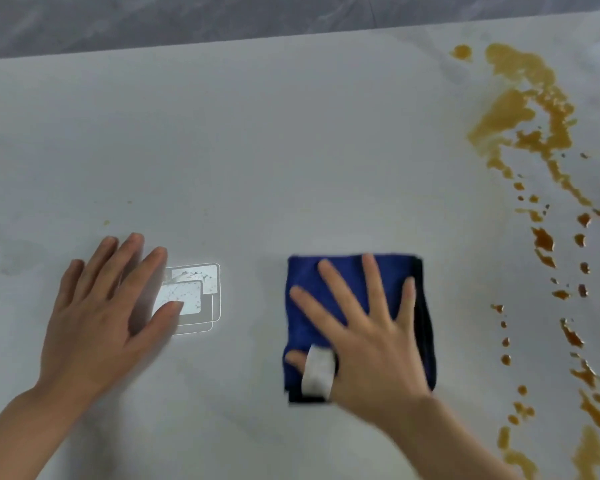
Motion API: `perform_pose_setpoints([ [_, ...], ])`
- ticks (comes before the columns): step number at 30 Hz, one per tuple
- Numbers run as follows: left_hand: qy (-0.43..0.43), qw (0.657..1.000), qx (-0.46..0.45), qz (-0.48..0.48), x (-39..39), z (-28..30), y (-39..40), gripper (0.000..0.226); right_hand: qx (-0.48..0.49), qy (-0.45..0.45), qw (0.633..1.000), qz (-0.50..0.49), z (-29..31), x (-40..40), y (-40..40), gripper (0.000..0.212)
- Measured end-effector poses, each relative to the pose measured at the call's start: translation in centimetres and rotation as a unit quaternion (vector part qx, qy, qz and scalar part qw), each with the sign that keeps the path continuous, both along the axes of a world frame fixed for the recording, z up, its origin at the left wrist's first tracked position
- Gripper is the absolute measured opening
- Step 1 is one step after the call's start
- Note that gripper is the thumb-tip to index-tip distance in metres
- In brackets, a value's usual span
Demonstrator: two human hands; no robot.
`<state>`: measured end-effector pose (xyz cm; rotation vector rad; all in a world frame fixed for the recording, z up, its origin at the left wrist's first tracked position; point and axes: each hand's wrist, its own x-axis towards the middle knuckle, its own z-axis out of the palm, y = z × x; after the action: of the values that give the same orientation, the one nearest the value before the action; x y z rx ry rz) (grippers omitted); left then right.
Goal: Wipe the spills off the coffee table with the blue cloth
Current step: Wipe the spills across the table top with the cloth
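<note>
One blue cloth [357, 320], folded into a square, is lying on the white desk [257, 150]. The right hand [364, 341] is pressing flat on the cloth, fingers straight and spread, its thumb wearing a white bandage [317, 372]. Left of the cloth, the left hand [108, 306] is resting open on the desk, partly covering a bright window reflection [194, 296]. Right of the cloth, brown spills [520, 112] are lying in many patches and drops. No writing is showing.
</note>
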<state>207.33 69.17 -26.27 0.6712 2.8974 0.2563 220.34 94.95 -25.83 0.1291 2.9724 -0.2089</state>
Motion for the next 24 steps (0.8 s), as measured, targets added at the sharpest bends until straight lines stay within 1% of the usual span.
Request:
perform_pose_setpoints([
  [3, 0.003, 1.000, 0.001, 0.000, 0.1, 0.0, 0.1, 0.074, 0.041, -0.020, 0.996, -0.075, 0.2, -1.6, 4.7, 0.072],
  [5, 0.006, 1.000, 0.005, 0.006, 0.1, 0.0, 0.3, 0.070, 0.052, -0.044, 0.990, -0.124, 0.1, -0.4, 7.4, 0.073],
  [7, 0.005, 1.000, 0.013, 0.014, 0.2, 0.1, 0.4, 0.069, 0.048, -0.050, 0.985, -0.158, 0.2, 2.2, 8.2, 0.070],
  [9, 0.002, 1.000, 0.016, 0.021, 0.3, 0.3, 0.4, 0.069, 0.028, -0.060, 0.982, -0.176, 0.6, 5.2, 6.7, 0.075],
  [12, -0.007, 1.000, 0.013, 0.024, 0.4, 0.5, 0.4, 0.069, 0.007, -0.052, 0.989, -0.141, 1.0, 8.5, 2.0, 0.075],
  [15, -0.011, 0.999, 0.011, 0.028, 0.3, 0.5, 0.4, 0.068, 0.015, -0.023, 0.999, -0.042, 0.6, 8.7, -2.4, 0.075],
  [17, -0.009, 0.999, 0.009, 0.031, 0.3, 0.4, 0.3, 0.069, 0.011, -0.008, 1.000, 0.005, 0.2, 7.4, -4.2, 0.075],
  [19, -0.005, 1.000, 0.008, 0.028, 0.4, 0.3, 0.2, 0.069, 0.000, 0.003, 1.000, 0.021, 0.0, 5.2, -4.7, 0.074],
  [21, -0.001, 1.000, 0.006, 0.021, 0.4, 0.1, 0.0, 0.069, 0.012, 0.017, 1.000, 0.021, -0.1, 3.2, -4.0, 0.069],
  [24, 0.005, 1.000, 0.008, 0.021, 0.4, 0.0, -0.1, 0.069, 0.038, 0.007, 0.999, -0.020, 0.2, 1.6, -1.8, 0.069],
])
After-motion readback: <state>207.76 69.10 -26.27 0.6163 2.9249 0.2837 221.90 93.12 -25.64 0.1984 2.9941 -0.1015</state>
